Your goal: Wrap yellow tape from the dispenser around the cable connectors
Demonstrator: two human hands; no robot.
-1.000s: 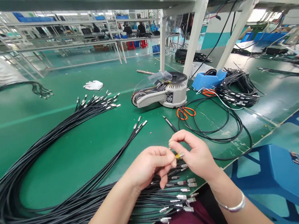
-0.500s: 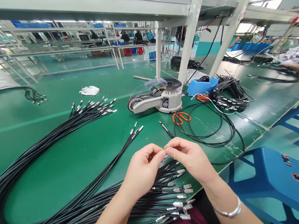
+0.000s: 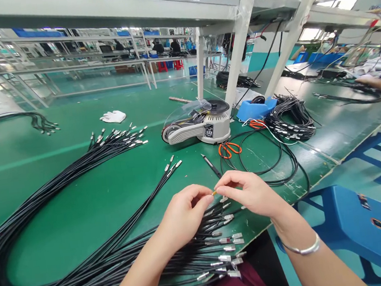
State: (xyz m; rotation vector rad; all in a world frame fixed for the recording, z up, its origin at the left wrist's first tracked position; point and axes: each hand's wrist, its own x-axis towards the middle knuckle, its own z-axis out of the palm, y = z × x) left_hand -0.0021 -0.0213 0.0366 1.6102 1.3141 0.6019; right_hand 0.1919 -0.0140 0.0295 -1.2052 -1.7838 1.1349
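A small yellowish strip [image 3: 214, 193], too small to name more closely, spans the gap between my two hands. My left hand [image 3: 184, 212] pinches one end of it between thumb and index finger. At the other end, the thumb and index finger of my right hand [image 3: 251, 192] close on it. Beneath and beside my hands lies a thick bundle of black cables [image 3: 122, 270] with silver metal connectors [image 3: 226, 258] at their ends. A thinner group of cables [image 3: 149, 200] runs up past my left hand. Just beyond my fingertips lies a black utility knife [image 3: 211, 165].
A tape dispenser [image 3: 205, 125] stands on the green table [image 3: 81, 210], with orange-handled scissors [image 3: 229, 149] in front. Coiled cables [image 3: 291, 120] and a blue holder [image 3: 255, 109] sit right. A white glove [image 3: 113, 117] lies behind. Blue stools [image 3: 368, 228] stand right; another person's hand [image 3: 369, 80] is far right.
My right hand has drawn slightly away to the right and its wrist has swung outward. More of the yellowish strip now shows between the fingertips.
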